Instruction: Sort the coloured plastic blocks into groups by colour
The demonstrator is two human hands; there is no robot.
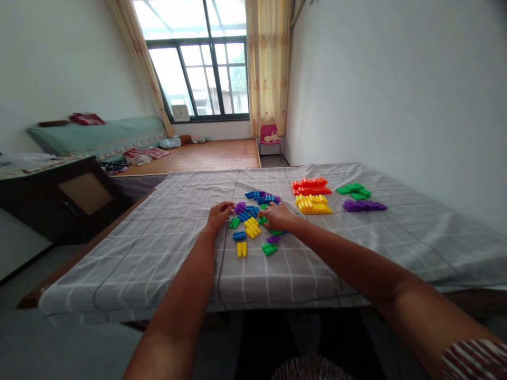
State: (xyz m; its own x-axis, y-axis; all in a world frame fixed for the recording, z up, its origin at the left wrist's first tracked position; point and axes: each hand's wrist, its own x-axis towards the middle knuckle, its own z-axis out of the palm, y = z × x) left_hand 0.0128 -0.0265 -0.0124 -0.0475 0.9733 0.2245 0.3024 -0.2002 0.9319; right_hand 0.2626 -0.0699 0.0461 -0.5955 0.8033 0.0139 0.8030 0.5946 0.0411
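Observation:
Loose plastic toy blocks, each made of joined tubes, lie mixed on the cloth in front of me. My left hand (220,215) is at the left of this heap, fingers bent and pinched together at the edge of a purple block (240,207). Over the right side of the heap, my right hand (276,216) reaches in palm down, fingers apart, partly covering green blocks (262,217). Blue blocks (249,213) and yellow blocks (252,228) lie between the hands. Closer to me are a smaller yellow block (241,249) and a green block (270,249).
Right of the heap stand sorted groups: orange blocks (311,186), yellow rows (313,204), green blocks (354,190) and purple blocks (364,206). A grey checked cloth (166,264) covers the table. Beyond are a pink chair (269,132), a wooden platform (214,153) and a dark cabinet (47,195).

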